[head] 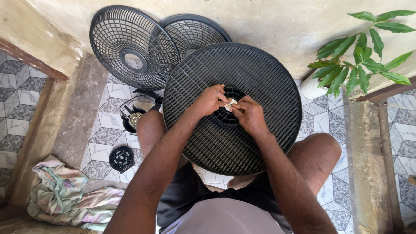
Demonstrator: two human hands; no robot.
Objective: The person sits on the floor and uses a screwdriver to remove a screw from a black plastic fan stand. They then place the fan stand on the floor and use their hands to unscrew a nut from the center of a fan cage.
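A small pale part (230, 104) is pinched between the fingers (225, 100) of the left hand (211, 100) and right hand (248, 113) over the hub of the black fan grille (268, 86) propped across the knees, steadying it, with two more grilles (130, 47) leaning on the wall at eleven o'clock.

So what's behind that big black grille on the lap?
Behind the grille, two more fan guards lean on the wall; it hides part of the rear one. Both knees and some floor are covered too.
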